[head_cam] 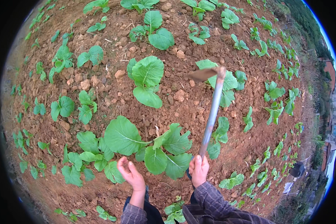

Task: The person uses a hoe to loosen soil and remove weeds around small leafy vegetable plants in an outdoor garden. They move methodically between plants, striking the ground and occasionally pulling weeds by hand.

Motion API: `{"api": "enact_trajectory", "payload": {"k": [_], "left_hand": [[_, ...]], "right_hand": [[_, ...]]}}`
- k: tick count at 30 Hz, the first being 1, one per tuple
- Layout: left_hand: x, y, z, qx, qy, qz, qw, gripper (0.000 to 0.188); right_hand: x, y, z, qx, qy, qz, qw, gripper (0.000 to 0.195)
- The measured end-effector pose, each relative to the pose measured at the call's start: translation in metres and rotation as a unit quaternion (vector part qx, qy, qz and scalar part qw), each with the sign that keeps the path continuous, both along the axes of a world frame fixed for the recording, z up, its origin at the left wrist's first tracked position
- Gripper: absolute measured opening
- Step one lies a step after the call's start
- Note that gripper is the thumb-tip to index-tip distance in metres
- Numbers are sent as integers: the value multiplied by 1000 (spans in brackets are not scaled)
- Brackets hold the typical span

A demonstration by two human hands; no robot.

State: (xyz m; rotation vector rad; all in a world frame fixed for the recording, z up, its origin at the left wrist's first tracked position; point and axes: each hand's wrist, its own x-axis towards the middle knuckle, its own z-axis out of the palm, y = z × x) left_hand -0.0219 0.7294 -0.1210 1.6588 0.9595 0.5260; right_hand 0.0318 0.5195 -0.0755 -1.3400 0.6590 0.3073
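My right hand [200, 169] grips the handle [213, 112] of a hoe, which slants up and away from me. At its far end the blade [203, 74] points left, blurred, over the soil in front of a leafy plant [226, 81]; whether it touches the ground I cannot tell. My left hand [132, 173] holds nothing, its palm turned up and fingers apart and slightly curled. It is beside a large leafy green plant [156, 160] and the leaves of a smaller plant [99, 155] to its left.
Rows of young leafy greens grow in reddish-brown, cloddy soil [182, 109]. Straight ahead stands another broad-leaved plant [147, 81]. A small plant [175, 211] grows by my feet. Off to the right are a dark container [297, 169], a white scrap [287, 187] and buildings [334, 106].
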Motion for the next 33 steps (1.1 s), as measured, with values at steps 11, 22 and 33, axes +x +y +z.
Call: {"api": "enact_trajectory", "payload": {"k": [11,22,33], "left_hand": [[401,135,0,49,4,-408,912,35],[476,89,-74,83,227,-572,784,33],[465,71,-65,268,271,-422,823,23]], "right_hand": [[-31,14,-55,108,226,-107,962,36],[-9,0,-41,120,247,-111,955,36],[-9,2,-43,113,231,-91,962,37]]}}
